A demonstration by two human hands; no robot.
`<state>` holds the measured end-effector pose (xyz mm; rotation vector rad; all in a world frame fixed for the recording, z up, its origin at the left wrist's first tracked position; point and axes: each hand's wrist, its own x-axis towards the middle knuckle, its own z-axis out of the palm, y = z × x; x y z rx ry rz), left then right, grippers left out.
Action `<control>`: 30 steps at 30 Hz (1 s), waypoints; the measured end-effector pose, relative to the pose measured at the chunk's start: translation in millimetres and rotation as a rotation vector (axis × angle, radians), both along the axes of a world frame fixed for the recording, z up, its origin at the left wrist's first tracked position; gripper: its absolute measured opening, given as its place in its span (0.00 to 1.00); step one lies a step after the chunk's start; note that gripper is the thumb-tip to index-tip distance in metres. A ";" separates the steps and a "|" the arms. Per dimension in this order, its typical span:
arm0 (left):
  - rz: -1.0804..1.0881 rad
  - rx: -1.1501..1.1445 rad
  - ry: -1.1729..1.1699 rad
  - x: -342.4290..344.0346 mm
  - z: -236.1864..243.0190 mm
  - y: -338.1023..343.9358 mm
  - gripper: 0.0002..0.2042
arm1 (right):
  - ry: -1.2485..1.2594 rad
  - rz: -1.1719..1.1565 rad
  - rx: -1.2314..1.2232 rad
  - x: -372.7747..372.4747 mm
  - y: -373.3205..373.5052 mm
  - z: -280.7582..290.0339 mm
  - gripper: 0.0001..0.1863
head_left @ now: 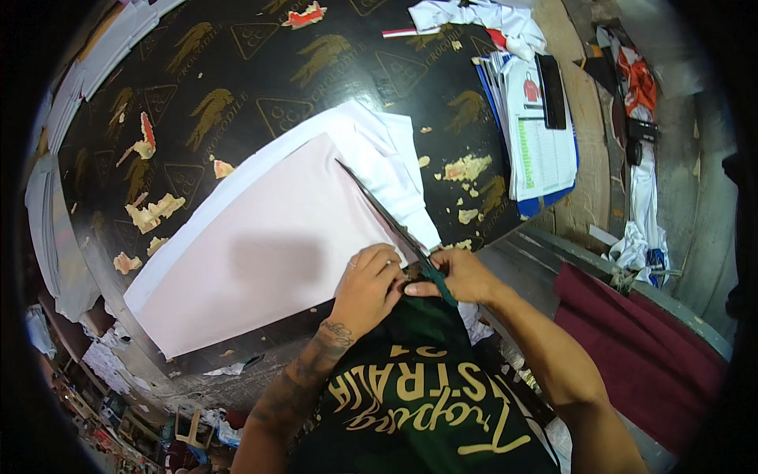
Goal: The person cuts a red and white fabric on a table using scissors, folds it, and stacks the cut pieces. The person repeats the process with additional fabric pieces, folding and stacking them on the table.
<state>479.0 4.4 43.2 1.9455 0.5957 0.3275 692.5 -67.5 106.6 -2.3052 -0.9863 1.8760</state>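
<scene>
Long dark scissors (387, 215) with a green handle are gripped in my right hand (466, 275), at the near edge of the table. Their blades slant up and left across the right side of a pale pink fabric piece (205, 304). Under that piece lies white fabric (387, 150), bunched in folds to the right of the blades. My left hand (369, 276) is closed at the pink piece's near right edge, beside the scissors, its fingers curled on the cloth. A dark shadow falls on the pink fabric.
Torn yellowish scraps (155, 213) dot the black patterned table (237, 110). At the right edge lie a stack of printed sheets (545, 162) and a dark phone (551, 91). White cloth (505, 24) sits at the far right; maroon fabric (624, 347) hangs beside my right arm.
</scene>
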 end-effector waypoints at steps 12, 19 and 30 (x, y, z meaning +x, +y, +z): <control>-0.076 0.030 0.100 -7.7 -5.3 -1.9 0.16 | 0.032 -0.185 0.020 -32.6 42.0 -13.9 0.33; 0.500 0.117 0.001 19.3 13.7 26.7 0.16 | 0.235 0.162 -0.239 95.7 93.2 52.2 0.28; 0.709 0.565 0.471 38.9 -14.2 44.9 0.26 | -0.010 1.322 0.043 137.2 316.8 6.5 0.39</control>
